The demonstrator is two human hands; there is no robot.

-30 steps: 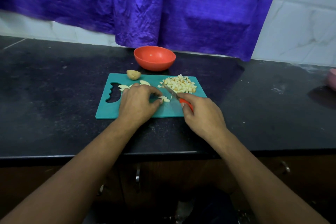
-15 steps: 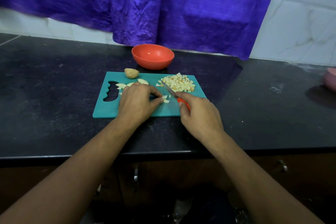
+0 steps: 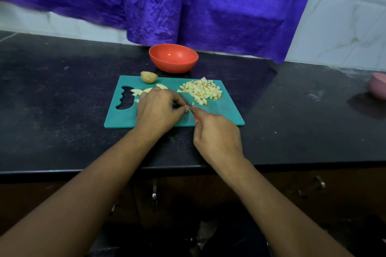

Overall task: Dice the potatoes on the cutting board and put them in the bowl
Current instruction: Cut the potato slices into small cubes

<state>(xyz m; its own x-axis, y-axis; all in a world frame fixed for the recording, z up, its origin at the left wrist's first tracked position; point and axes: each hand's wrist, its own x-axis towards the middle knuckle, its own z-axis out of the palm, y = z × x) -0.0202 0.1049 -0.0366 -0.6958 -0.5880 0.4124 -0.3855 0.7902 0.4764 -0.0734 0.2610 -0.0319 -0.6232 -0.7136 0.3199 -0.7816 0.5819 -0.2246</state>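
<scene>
A teal cutting board (image 3: 221, 115) lies on the black counter. On its right part sits a pile of diced potato (image 3: 203, 91). Several potato slices (image 3: 139, 92) lie at the board's left, and an unpeeled potato piece (image 3: 148, 77) sits at its far edge. My left hand (image 3: 157, 110) pinches a small potato strip (image 3: 187, 108) against the board, mostly hiding it. My right hand (image 3: 217, 137) grips a knife with an orange handle (image 3: 196, 116); the blade (image 3: 184, 100) rests by my left fingertips. An orange bowl (image 3: 173, 58) stands empty behind the board.
A purple curtain (image 3: 188, 6) hangs behind the bowl against a white tiled wall. A pink object (image 3: 378, 85) sits at the counter's far right edge of view. Cabinet handles (image 3: 154, 192) show below the counter's front edge.
The knife blade has shifted left, closer to my left fingertips, over the strip. The loose pieces beside the strip are no longer seen apart. The camera view has drifted slightly.
</scene>
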